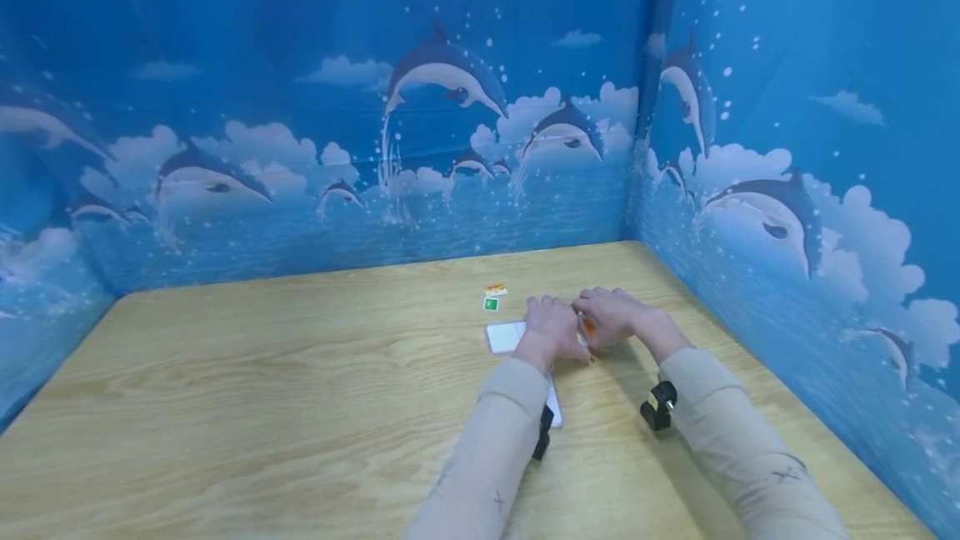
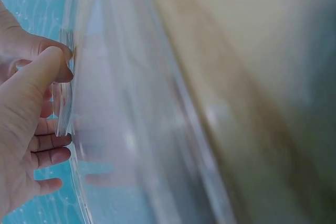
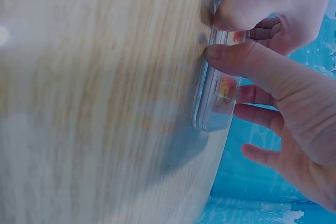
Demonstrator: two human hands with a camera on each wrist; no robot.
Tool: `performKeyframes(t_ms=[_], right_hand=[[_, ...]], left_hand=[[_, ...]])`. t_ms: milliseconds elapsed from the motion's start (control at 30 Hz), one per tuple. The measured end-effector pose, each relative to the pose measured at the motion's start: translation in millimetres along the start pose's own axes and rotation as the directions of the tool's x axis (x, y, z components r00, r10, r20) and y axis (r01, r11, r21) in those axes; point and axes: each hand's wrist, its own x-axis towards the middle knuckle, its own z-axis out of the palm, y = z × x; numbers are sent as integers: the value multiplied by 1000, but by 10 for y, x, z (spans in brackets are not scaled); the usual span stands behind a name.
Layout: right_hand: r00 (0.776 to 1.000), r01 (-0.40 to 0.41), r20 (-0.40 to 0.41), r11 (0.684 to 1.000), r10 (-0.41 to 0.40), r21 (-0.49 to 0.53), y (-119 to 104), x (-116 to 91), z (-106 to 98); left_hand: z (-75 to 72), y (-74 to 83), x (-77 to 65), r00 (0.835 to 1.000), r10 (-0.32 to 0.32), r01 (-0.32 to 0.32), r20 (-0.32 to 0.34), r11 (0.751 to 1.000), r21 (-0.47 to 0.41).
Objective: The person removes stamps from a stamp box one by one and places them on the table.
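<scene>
A clear plastic case [image 3: 212,111] with orange-printed contents stands tilted on edge between my two hands. My left hand [image 1: 553,327] pinches it at one end, thumb on the near side. Beside it, my right hand [image 1: 611,315] grips the same case, thumb at its edge and fingers behind; the two thumbs are close together in the right wrist view. The case's orange print [image 1: 588,328] shows between the hands in the head view. Just left of the left hand, a flat white case [image 1: 502,338] lies partly covered by that hand.
Another white flat case [image 1: 555,407] lies under the left forearm; a large clear case [image 2: 131,119] blurs the left wrist view's foreground. Beyond the hands lie a small green card [image 1: 491,304] and an orange-and-white card [image 1: 496,289]. A dolphin-print curtain [image 1: 315,107] borders the wooden table [image 1: 262,390].
</scene>
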Motion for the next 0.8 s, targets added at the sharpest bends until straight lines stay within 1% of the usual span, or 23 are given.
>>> performKeyframes(t_ms=[200, 400, 533, 700, 800], right_hand=[[1000, 14, 4, 1000, -14, -16, -1, 17, -21], [1000, 9, -18, 1000, -8, 22, -5, 4, -21], [1000, 2, -19, 1000, -2, 27, 3, 2, -4], [1000, -17, -4, 998, 17, 53, 13, -7, 12], [1000, 2, -9, 998, -2, 63, 7, -9, 0]], left_hand=[[-10, -4, 2, 1000, -3, 3, 0, 1000, -7], [-17, -6, -6, 1000, -5, 5, 10, 1000, -8], [-10, -2, -7, 1000, -5, 5, 8, 1000, -16], [3, 9, -2, 1000, -10, 10, 15, 1000, 7], [-7, 4, -15, 1000, -8, 7, 20, 1000, 20]])
